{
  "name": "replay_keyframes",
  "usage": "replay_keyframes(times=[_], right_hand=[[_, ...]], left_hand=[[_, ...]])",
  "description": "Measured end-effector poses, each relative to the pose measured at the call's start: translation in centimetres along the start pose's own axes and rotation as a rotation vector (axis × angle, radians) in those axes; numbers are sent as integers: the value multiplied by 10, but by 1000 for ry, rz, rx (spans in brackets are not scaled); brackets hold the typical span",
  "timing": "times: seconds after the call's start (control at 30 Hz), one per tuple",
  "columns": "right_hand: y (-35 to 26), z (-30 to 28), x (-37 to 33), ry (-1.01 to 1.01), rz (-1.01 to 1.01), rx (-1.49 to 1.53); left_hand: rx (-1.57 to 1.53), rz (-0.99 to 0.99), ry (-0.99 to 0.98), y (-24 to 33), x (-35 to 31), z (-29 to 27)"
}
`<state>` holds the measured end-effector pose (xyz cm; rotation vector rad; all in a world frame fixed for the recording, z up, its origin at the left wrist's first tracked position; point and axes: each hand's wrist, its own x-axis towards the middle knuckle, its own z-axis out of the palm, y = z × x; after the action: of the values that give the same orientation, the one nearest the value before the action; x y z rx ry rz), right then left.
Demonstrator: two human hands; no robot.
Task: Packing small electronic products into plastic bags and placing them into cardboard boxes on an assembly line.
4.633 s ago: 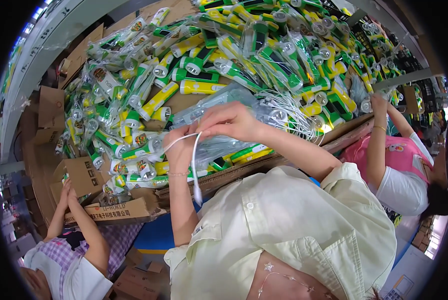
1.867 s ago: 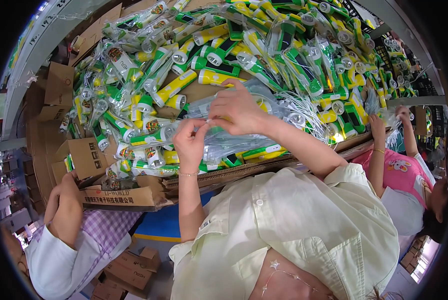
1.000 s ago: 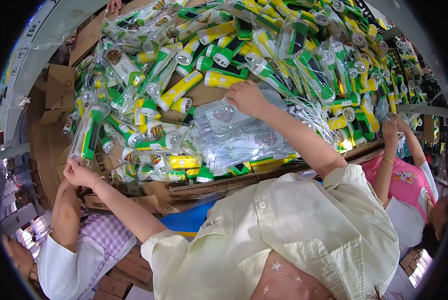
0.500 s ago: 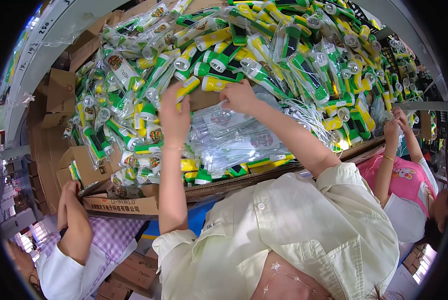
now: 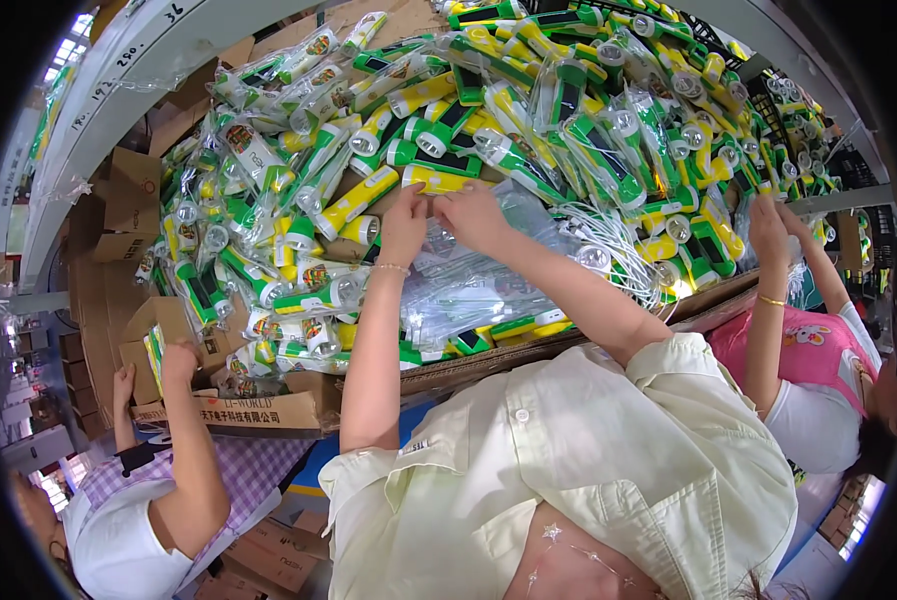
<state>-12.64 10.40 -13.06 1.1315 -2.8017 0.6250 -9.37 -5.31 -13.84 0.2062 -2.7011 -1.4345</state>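
My left hand (image 5: 405, 228) and my right hand (image 5: 471, 215) meet at the upper edge of a pile of flat clear plastic bags (image 5: 488, 275). The fingers of both are drawn together; whatever is between the fingertips is too small to make out. Just beyond them lies a yellow-and-green flashlight (image 5: 436, 178), close to the fingertips. Left of my left hand, another yellow flashlight (image 5: 360, 200) lies slanted on bare cardboard. Beside the bags, to the right, sits a bundle of white cables (image 5: 620, 245).
A big heap of green, yellow and white flashlights (image 5: 528, 90), many bagged, fills the large carton. At left a co-worker's hand (image 5: 178, 362) is by a small open carton (image 5: 168, 325). Another person's hands (image 5: 771, 225) work at right. The carton's front edge (image 5: 468, 372) runs before me.
My left hand has moved right, away from the slanted yellow flashlight, to meet my right hand. The left co-worker's arms have spread apart at the small carton.
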Motion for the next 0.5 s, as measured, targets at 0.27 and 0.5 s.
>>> replay_keyframes(times=[0.27,0.5], right_hand=[[-34,-104,-47,89,-33,433],[-27,-153,-66,169,-167,382]], left_hand=[[-163,-192,-480,-13,-2,-26],[-206,82,-431,128,-62,-62]])
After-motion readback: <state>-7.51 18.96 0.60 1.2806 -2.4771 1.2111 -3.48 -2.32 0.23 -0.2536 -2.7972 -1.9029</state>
